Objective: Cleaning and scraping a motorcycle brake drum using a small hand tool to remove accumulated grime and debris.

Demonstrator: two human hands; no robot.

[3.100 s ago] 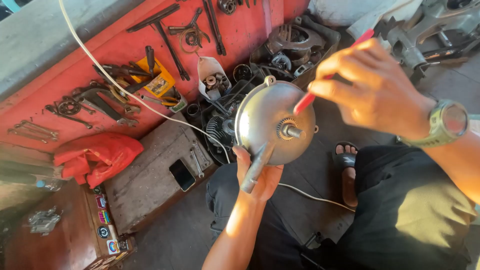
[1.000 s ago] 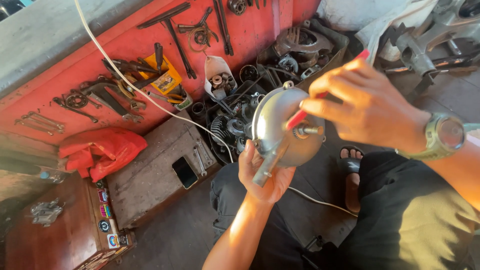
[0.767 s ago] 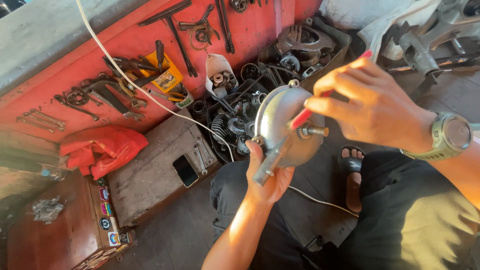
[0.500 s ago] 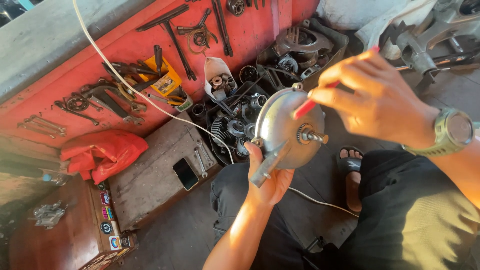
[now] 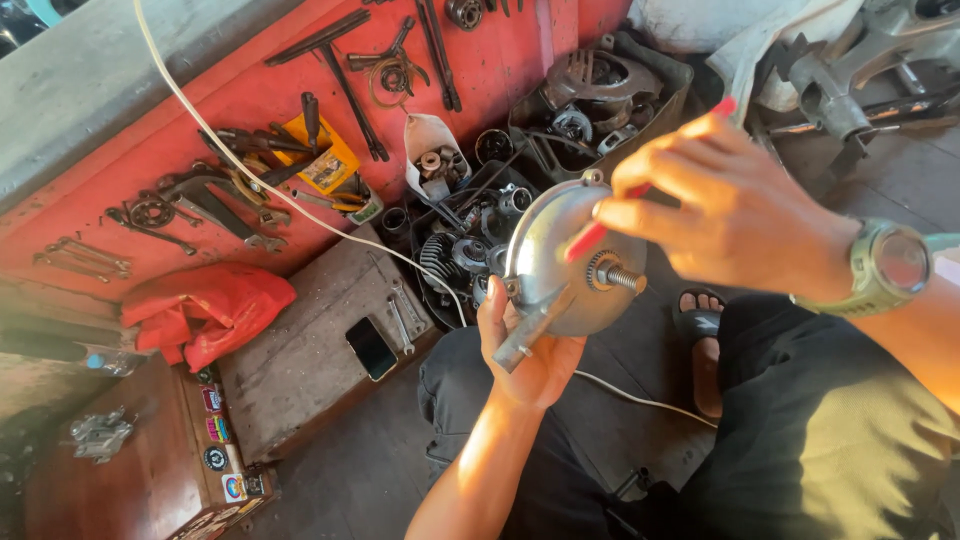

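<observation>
A red workshop surface (image 5: 300,90) strewn with wrenches borders a dusty concrete floor. The left hand (image 5: 530,350) grips a domed grey metal motor housing (image 5: 560,260) with threaded shaft above the lap; the right hand (image 5: 730,215) pinches a red tool (image 5: 590,235) against it.

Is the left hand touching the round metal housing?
Touching. The head view shows the left hand cupping the round metal housing from below, fingers against its rim.

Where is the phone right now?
The phone lies flat on the grey block at lower left of the head view, beside two small wrenches, left of the left hand.
</observation>
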